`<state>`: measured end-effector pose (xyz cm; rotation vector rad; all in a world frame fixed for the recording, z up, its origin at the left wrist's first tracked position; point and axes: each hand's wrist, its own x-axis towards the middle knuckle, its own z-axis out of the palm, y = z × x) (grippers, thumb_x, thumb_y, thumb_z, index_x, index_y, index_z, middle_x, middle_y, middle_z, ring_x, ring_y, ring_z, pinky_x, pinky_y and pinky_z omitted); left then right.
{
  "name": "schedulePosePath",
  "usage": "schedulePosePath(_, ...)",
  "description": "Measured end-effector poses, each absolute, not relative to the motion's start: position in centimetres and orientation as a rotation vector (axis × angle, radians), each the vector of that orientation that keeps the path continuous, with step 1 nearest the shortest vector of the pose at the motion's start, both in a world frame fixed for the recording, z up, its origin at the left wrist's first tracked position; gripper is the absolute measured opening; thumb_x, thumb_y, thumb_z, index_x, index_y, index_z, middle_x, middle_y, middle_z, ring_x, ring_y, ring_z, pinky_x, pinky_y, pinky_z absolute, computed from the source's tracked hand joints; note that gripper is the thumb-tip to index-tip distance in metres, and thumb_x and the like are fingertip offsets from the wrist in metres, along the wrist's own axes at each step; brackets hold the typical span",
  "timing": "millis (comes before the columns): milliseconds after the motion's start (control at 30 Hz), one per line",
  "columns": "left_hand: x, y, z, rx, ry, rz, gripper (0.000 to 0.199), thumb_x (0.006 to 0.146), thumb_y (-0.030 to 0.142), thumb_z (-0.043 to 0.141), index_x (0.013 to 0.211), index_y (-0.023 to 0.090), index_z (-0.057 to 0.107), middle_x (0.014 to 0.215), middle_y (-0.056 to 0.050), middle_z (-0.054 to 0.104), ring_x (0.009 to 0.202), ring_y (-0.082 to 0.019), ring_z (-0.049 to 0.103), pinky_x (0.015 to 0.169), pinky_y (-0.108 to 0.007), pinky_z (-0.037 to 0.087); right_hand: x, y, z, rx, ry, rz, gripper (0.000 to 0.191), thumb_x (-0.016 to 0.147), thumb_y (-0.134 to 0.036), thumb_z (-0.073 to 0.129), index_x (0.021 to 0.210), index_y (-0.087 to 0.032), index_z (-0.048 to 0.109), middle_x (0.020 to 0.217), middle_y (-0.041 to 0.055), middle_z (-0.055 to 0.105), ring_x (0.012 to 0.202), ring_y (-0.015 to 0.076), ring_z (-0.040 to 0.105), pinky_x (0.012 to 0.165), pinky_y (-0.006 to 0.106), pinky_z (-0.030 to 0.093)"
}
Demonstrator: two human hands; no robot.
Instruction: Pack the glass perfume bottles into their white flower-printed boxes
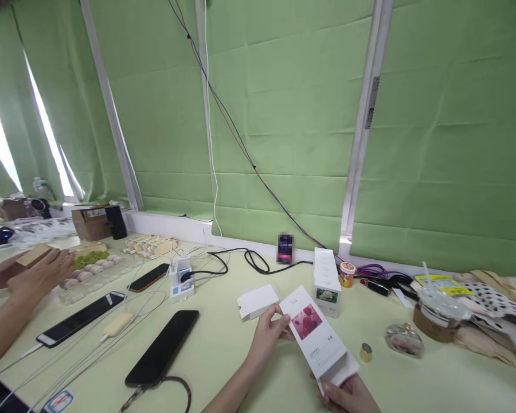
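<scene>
A white carton with a pink flower picture (307, 322) is held at a slant between both hands. My left hand (272, 330) pinches its upper left edge with thumb and fingers. Around the lower end is my right hand (346, 394), its thumb on a white flap. Behind the carton, a plain white box (258, 302) lies on the table. A row of white boxes (325, 275) stands to the right, the front one showing a white flower. Right of the carton are a small gold cap (365, 352) and a glass bottle (405, 339).
Phones (162, 347), a power strip (181, 281) and cables spread over the left side. Another person's hands (40, 272) hold a small box at the far left, beside a tray (98, 274). A lidded cup (441, 312) and an orange jar (346, 274) stand at right.
</scene>
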<state>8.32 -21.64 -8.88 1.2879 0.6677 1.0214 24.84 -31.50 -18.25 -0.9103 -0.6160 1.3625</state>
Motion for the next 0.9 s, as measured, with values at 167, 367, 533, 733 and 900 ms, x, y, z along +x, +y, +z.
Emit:
schedulePosePath(167, 8.5, -21.9, -9.1, 1.353, 0.591, 1.014, 0.033, 0.073, 0.038, 0.077, 0.093, 0.018, 0.06, 0.102, -0.008, 0.069, 0.084, -0.021, 0.068, 0.075, -0.032, 0.054, 25.3, -31.7, -17.5, -0.877, -0.564, 1.4, 0.046, 0.044, -0.032, 0.094, 0.082, -0.018, 0.072, 0.074, 0.0044, 0.076, 0.055, 0.011, 0.064, 0.055, 0.022, 0.051)
schedulePosePath(367, 9.3, -23.0, -10.1, 1.302, 0.419, 0.84, 0.084, 0.062, 0.034, 0.087, 0.131, 0.031, 0.039, 0.125, -0.013, 0.057, 0.102, -0.029, 0.065, 0.083, -0.039, 0.052, 25.6, -31.7, -16.9, -0.866, -0.576, 1.415, 0.042, 0.045, -0.031, 0.094, 0.078, -0.018, 0.071, 0.075, 0.0045, 0.076, 0.057, 0.013, 0.064, 0.058, 0.025, 0.052)
schedulePosePath(533, 10.1, -24.2, -10.6, 1.232, 0.392, 0.893, 0.085, 0.069, 0.038, 0.083, 0.131, 0.03, 0.025, 0.115, -0.014, 0.062, 0.098, -0.028, 0.067, 0.085, -0.042, 0.051, 25.4, -31.8, -16.7, -0.888, -0.581, 1.437, 0.043, 0.047, -0.032, 0.094, 0.08, -0.014, 0.072, 0.078, 0.007, 0.075, 0.064, 0.0151, 0.068, 0.062, 0.025, 0.052)
schedulePosePath(733, 10.0, -23.8, -10.5, 1.183, 0.435, 0.911, 0.088, 0.067, 0.042, 0.082, 0.131, 0.031, 0.022, 0.117, -0.014, 0.06, 0.093, -0.03, 0.068, 0.078, -0.042, 0.054, 24.7, -31.9, -16.4, -0.992, -0.601, 1.356, 0.065, 0.047, -0.046, 0.09, 0.099, -0.016, 0.066, 0.087, 0.0082, 0.073, 0.078, 0.0259, 0.072, 0.076, 0.039, 0.055)
schedulePosePath(900, 9.6, -23.3, -10.4, 1.19, 0.468, 0.949, 0.105, 0.066, 0.042, 0.082, 0.143, 0.035, 0.01, 0.104, -0.009, 0.064, 0.082, -0.027, 0.07, 0.073, -0.042, 0.056, 25.3, -32.0, -15.5, -0.989, -0.698, 0.919, 0.084, 0.067, -0.054, 0.077, 0.136, -0.031, 0.036, 0.099, 0.0048, 0.068, 0.077, 0.0247, 0.069, 0.065, 0.035, 0.055)
